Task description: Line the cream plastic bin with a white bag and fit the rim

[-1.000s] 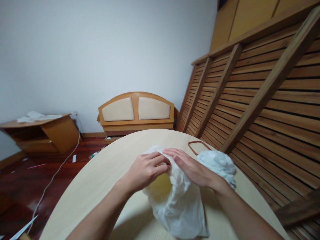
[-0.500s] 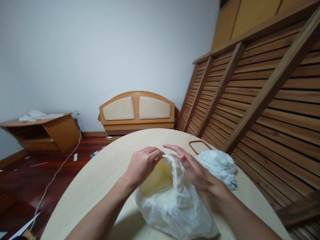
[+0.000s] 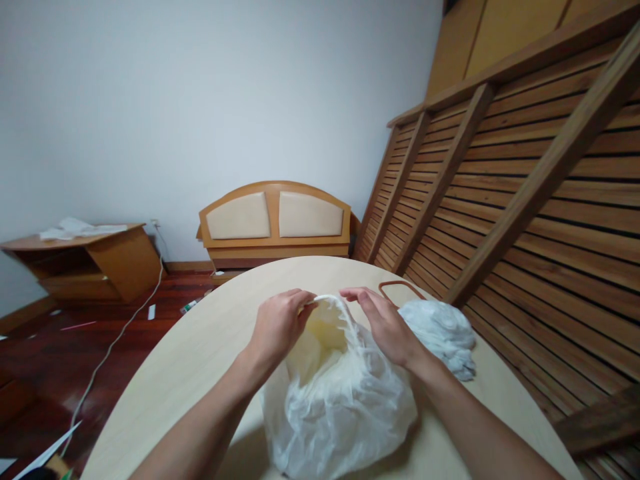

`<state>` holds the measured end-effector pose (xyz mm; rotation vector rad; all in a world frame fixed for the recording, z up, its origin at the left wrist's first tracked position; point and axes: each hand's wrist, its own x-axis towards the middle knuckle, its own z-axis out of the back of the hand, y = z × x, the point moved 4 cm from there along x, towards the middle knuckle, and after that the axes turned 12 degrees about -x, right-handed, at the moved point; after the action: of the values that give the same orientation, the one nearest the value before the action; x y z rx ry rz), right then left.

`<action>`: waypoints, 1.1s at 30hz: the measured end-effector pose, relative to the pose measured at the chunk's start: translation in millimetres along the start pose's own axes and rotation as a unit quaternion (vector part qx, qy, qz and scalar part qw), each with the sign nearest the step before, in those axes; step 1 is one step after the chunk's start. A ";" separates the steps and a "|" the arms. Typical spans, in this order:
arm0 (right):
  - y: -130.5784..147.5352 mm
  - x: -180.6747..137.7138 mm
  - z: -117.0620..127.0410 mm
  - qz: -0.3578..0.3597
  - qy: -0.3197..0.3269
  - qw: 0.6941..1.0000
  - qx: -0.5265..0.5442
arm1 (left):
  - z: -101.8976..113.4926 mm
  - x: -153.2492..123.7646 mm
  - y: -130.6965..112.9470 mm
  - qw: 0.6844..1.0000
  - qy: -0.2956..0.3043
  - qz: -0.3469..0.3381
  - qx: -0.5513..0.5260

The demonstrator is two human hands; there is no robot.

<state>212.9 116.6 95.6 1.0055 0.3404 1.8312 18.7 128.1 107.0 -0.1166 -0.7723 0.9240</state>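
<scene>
A thin white plastic bag [image 3: 345, 413] stands on the pale round table [image 3: 200, 360], its mouth gaping towards me and a yellowish inside showing. The far rim arches up as a white, cord-like edge. My left hand [image 3: 280, 327] pinches that rim at its left side, thumb and fingers closed together. On the other side my right hand [image 3: 387, 327] is held with fingers stretched out beside the rim, the palm turned towards the bag. Whether its thumb touches the plastic is hidden.
Right of my right hand lies a crumpled white bundle [image 3: 440, 337], with a brown rounded loop [image 3: 400, 285] behind it. A slatted wooden frame [image 3: 500, 220] leans close along the table's right side. A headboard [image 3: 275, 217] stands beyond; a low cabinet [image 3: 120, 260] is at left.
The bag's mouth has become wider and rounder, and its body has shifted a little left. My left hand has moved slightly left, my right hand slightly right.
</scene>
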 end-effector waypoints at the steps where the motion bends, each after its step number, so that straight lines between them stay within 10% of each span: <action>1: 4.8 -1.0 1.2 0.007 0.001 1.000 0.002 | -0.3 0.3 0.2 1.000 0.003 0.007 0.002; 11: 21.7 -9.5 -2.4 0.001 0.073 0.993 -0.088 | 2.4 1.6 -2.6 0.995 0.027 0.077 -0.055; 33: 22.1 -11.6 14.5 -0.047 0.003 0.900 -0.433 | 1.9 -5.0 -3.8 0.987 0.040 0.063 -0.142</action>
<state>212.2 93.3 112.5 0.3427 -0.4068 1.6276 18.3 121.6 107.2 -0.4553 -0.8249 0.9189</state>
